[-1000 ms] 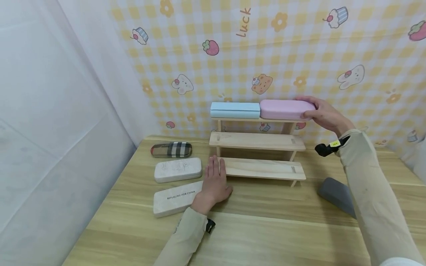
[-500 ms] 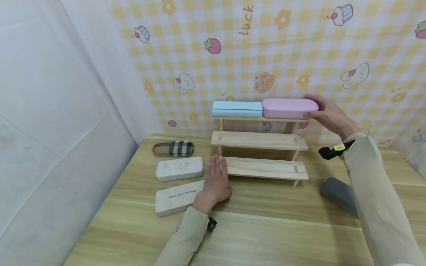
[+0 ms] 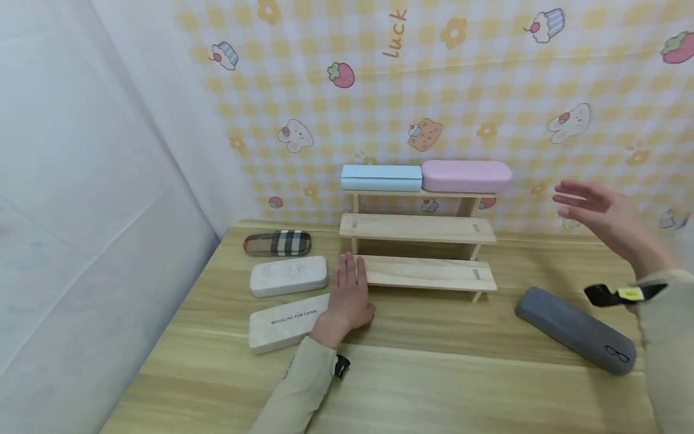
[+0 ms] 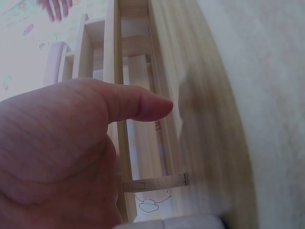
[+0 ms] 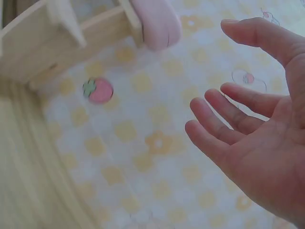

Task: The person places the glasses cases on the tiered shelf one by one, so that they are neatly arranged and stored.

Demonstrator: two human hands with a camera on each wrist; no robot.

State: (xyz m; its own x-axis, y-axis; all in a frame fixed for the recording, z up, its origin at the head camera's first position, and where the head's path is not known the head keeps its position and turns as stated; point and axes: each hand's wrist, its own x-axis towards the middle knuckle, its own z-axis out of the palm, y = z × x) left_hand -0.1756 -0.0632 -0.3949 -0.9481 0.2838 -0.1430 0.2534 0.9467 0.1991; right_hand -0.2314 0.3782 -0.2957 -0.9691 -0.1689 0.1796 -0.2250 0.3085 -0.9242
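Observation:
On the top tier of a three-tier wooden rack (image 3: 417, 229) a light blue glasses case (image 3: 381, 179) and a pink glasses case (image 3: 466, 176) lie end to end. My left hand (image 3: 349, 304) rests with straight fingers on the left end of the lowest tier; its thumb shows in the left wrist view. To the right of the rack my right hand (image 3: 609, 220) hangs in the air, apart from everything, fingers spread and nothing in it. Below it on the table lies a grey glasses case (image 3: 575, 330) with a small glasses print.
Left of the rack lie a plaid case (image 3: 278, 243), a white case (image 3: 289, 276) and a white case with lettering (image 3: 290, 322), partly behind my left hand. A yellow checked cloth (image 3: 379, 108) hangs behind the wooden table (image 3: 423, 392).
My right hand has let go of the pink glasses case and moved right and down, uncovering more of the grey case. My left hand has stayed on the lowest tier.

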